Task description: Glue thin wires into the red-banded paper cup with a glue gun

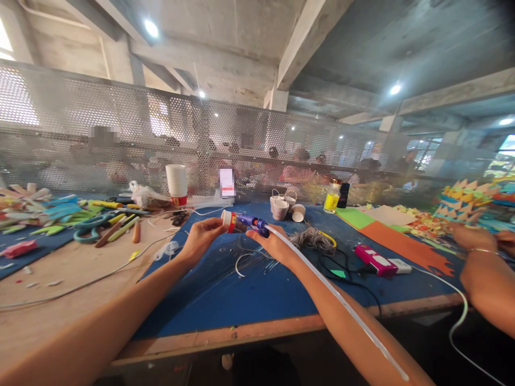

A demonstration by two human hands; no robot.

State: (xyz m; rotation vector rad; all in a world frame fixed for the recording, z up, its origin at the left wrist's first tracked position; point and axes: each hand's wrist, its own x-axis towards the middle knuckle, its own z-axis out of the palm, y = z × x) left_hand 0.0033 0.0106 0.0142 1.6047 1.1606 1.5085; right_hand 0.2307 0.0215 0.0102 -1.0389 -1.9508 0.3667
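My left hand [203, 236] pinches a small white paper cup [226, 219] with a red and yellow band, tipped on its side. My right hand [276, 245] is wrapped round a blue hot glue gun [252, 221], its front end close against the cup; whether they touch I cannot tell. From the gun's back a long translucent glue stick [322, 276] runs down over my right forearm. Beyond my right hand stand several small pale cups [280, 209], one with a loop handle and one lying over. Thin clear strands lie on the blue table mat [225, 300] below my hands.
Left are a paper cup stack [176, 181], scissors [86, 229] and coloured scraps. Right are a coiled cable [314, 238], a pink power strip [375, 260], a yellow-labelled bottle [332, 198] and orange paper [402, 246]. Another person's hand [472, 236] works at far right. A perforated screen [241, 139] stands behind.
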